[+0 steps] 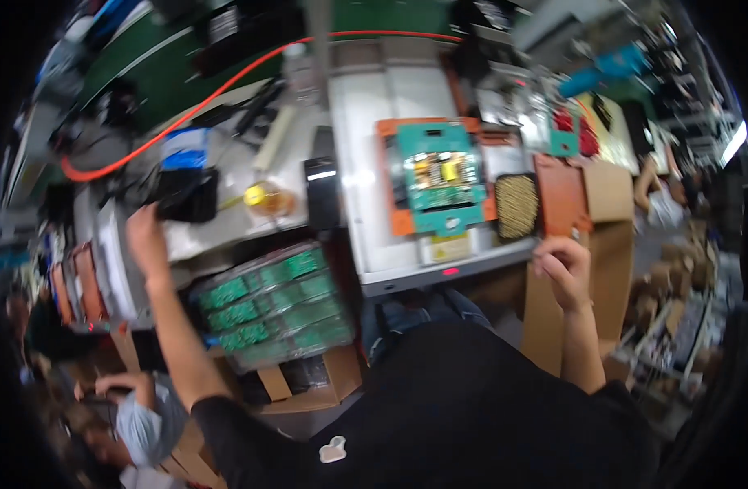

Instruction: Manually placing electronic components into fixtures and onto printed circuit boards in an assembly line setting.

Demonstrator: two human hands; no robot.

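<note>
The left hand (145, 236) is reaching out to the left end of the white workbench (366, 236) and touching a black box-like object (186, 196); its fingers are curled against the object's near left corner, though blur hides whether they are actually closing on it. The object is looking rigid and fairly light, probably best gripped across its 2 short sides.

The right hand (563, 269) is hanging just off the bench's front right edge with fingers bunched into a loose fist; whether it is pinching anything, I cannot tell.

Between the 2 hands, a green circuit board (441, 175) is sitting in an orange fixture (390, 175) near the bench's front edge: stiff, fragile, better held by its edges. Below the front left edge, a carton of bagged green boards (272, 306) is standing.
</note>
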